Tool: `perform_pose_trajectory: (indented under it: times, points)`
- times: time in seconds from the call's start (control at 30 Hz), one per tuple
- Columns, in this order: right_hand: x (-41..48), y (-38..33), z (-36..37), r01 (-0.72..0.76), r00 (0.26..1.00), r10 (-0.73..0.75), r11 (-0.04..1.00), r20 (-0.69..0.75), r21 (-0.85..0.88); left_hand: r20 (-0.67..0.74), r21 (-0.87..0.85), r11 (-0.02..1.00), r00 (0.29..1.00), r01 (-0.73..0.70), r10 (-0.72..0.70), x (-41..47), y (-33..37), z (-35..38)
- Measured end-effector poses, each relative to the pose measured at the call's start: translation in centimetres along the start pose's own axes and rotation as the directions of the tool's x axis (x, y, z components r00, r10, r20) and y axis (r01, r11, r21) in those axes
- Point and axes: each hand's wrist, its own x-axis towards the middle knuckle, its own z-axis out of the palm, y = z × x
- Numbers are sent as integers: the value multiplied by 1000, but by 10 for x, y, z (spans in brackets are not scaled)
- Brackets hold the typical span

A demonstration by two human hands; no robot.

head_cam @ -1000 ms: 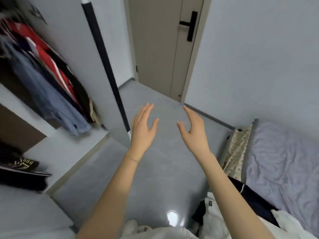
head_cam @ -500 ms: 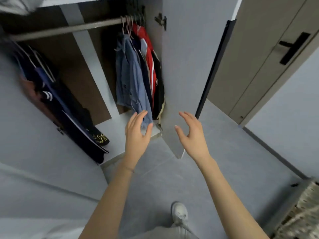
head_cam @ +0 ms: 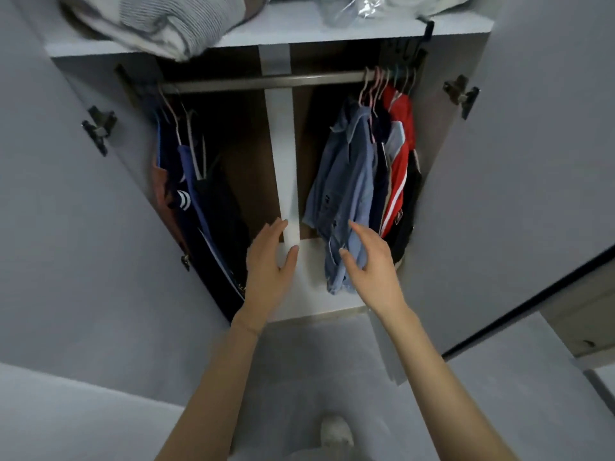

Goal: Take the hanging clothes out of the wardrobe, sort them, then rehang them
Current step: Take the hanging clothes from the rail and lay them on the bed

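The wardrobe stands open in front of me, its metal rail (head_cam: 266,82) running across the top. On the right hang a blue denim shirt (head_cam: 346,181), a red jacket (head_cam: 397,168) and darker garments on pink hangers (head_cam: 372,88). On the left hang dark navy clothes (head_cam: 206,207) and an orange piece. My left hand (head_cam: 269,261) is raised in front of the white centre divider (head_cam: 284,154), fingers straight and empty. My right hand (head_cam: 372,261) is held open just before the denim shirt's hem, holding nothing.
Both grey wardrobe doors (head_cam: 519,161) swing outward on either side of my arms. Folded bedding (head_cam: 159,21) and a plastic bag (head_cam: 356,8) lie on the top shelf. The wardrobe's white floor board (head_cam: 316,294) is below my hands. My shoe (head_cam: 336,434) shows on the grey floor.
My view has swung left from the room door and bed to face the wardrobe squarely. Both hands stay raised and open, now nearer the hanging clothes.
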Motion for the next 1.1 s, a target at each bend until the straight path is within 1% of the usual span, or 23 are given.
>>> perform_pose_trajectory:
  times: [0.13,0.23,0.37,0.57,0.87,1.0,1.1]
  points:
    - [55,13,6,40,996,-38,999,77,-17,-76,16,998,996,53,-52,41,-13,7]
    - [89,23,8,44,993,-41,999,114,-21,-85,16,998,995,61,-60,66,-19,19]
    - [131,38,9,51,992,-46,998,115,-42,-92,12,997,993,74,-73,101,-27,31]
    - [193,65,13,14,996,-5,996,87,-93,-68,12,998,996,59,-58,164,-37,48]
    - [284,101,18,-151,988,152,966,-10,-210,20,-2,1000,1000,24,-24,242,-50,70]
    - [312,110,18,-228,974,226,960,-31,-161,47,-37,999,999,22,-20,267,-57,76]
    - [326,112,22,-273,961,266,956,-78,-105,72,-85,996,997,39,-33,280,-63,82]
